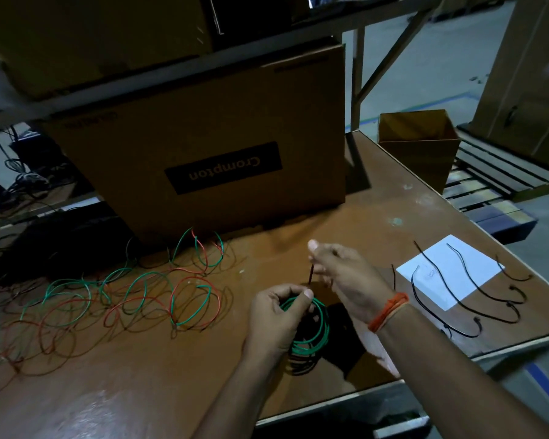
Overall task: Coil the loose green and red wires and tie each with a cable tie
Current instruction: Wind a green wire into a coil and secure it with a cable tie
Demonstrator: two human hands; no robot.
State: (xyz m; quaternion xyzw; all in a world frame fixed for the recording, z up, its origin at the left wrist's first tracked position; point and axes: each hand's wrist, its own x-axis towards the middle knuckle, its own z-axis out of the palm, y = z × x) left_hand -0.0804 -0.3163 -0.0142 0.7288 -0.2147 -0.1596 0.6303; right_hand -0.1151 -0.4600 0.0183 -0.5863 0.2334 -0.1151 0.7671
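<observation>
My left hand [274, 321] grips a coil of green wire [314, 337] just above the brown table [171, 384]. A thin dark cable tie [310, 275] stands up from the top of the coil, and my right hand [343, 274] pinches its upper end. Loose green and red wires [133, 299] sprawl in tangled loops over the left half of the table. Several black cable ties [469, 286] lie at the right, partly on a white sheet of paper [447, 270].
A large cardboard box [210, 147] labelled Crompton stands at the back of the table under a shelf. A small open cardboard box [419, 144] sits at the far right corner. The table's right edge [488, 353] runs diagonally close to my right forearm.
</observation>
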